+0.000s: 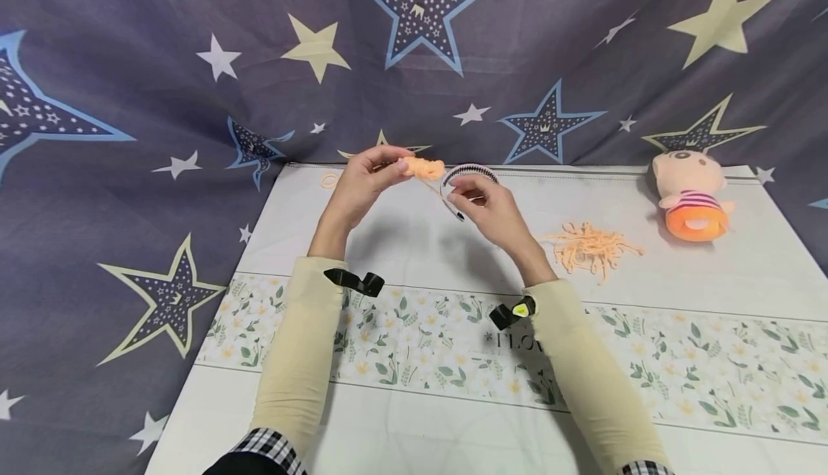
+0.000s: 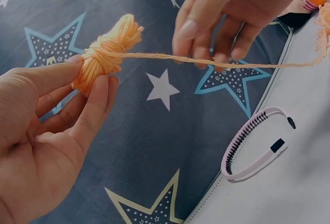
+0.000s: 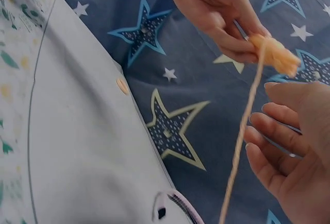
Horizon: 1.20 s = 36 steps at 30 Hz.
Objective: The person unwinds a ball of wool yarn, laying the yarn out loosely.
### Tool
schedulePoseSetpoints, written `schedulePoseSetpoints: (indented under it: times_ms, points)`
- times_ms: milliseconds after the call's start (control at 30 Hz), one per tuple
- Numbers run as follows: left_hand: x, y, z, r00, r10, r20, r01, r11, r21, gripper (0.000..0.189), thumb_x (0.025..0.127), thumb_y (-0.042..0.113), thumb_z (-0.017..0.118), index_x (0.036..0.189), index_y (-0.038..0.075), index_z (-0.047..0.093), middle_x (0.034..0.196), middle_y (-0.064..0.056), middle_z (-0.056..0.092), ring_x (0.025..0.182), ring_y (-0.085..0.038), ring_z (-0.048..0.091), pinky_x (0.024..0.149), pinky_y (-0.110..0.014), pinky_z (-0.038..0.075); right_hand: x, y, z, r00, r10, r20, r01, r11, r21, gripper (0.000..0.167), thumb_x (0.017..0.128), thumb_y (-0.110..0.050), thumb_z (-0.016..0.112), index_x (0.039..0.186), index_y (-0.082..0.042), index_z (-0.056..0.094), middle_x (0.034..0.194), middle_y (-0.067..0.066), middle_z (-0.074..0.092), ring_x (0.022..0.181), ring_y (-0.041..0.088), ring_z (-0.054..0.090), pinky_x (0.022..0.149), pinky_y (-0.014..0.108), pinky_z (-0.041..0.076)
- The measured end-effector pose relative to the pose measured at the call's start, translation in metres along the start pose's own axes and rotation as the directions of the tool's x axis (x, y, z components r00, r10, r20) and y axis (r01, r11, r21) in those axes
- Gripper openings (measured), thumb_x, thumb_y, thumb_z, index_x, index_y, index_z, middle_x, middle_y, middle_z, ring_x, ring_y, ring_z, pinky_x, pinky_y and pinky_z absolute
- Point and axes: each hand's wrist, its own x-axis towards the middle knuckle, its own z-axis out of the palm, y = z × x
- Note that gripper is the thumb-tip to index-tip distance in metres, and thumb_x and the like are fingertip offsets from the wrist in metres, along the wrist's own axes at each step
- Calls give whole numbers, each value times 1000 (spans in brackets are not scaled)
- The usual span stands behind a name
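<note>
My left hand (image 1: 358, 189) pinches one end of a small wound bundle of orange yarn (image 1: 424, 168), raised above the back of the table. From the bundle a single strand of yarn (image 2: 160, 56) runs out toward the right. Beside that strand is my right hand (image 1: 497, 218), its fingers loosely bent. In the right wrist view its fingertips (image 3: 251, 147) lie right at the strand without closing round it. The strand leads to a loose, tangled pile of orange yarn (image 1: 591, 248) on the table, right of the right hand.
A pale pink headband (image 2: 247, 175) with black teeth lies at the table's back edge, partly behind the right hand in the head view. A small orange ring (image 3: 122, 86) is at the back left. A plush doll (image 1: 693, 198) sits at the right, before a star-patterned curtain (image 1: 420, 101).
</note>
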Motion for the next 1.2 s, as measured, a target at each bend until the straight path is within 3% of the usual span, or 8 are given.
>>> schedulePoseSetpoints:
  times_ms: [133,333,600,833,1200]
  points:
    - [0,-1,1,1000,1,4,-1,1000,6,19,92,6,63,110,2,66,104,-4,63,95,-16,63,91,-28,56,9,16,13,1000,-22,-6,22,999,32,25,92,-10,64,114,2,64,101,19,66,89,28,61,79,35,53]
    - [1,-4,1,1000,-2,5,1,1000,16,20,91,6,64,110,1,66,105,-5,63,96,-16,63,91,-28,56,12,19,21,997,-61,-36,63,996,65,18,91,-15,67,105,-3,68,96,12,68,82,17,61,71,21,52]
    - [2,-4,2,1000,-1,-3,1,1000,31,21,91,8,65,111,0,65,106,-6,63,97,-17,63,93,-30,56,11,17,25,997,-66,-31,68,996,56,9,90,-14,67,94,-6,68,91,7,68,75,12,60,64,19,52]
    - [2,-6,0,1000,-1,-14,1,999,33,21,90,7,65,110,0,65,106,-5,63,97,-17,63,92,-30,56,6,14,17,999,-28,-42,31,998,59,12,91,-16,66,95,-5,68,89,9,67,73,14,59,60,19,50]
    - [0,-6,-4,999,-16,-28,18,999,43,21,91,5,64,110,-1,65,107,-6,63,96,-16,64,93,-30,56,3,14,-8,991,-19,-134,26,998,55,16,92,-19,65,100,-5,68,88,14,67,75,21,59,55,18,45]
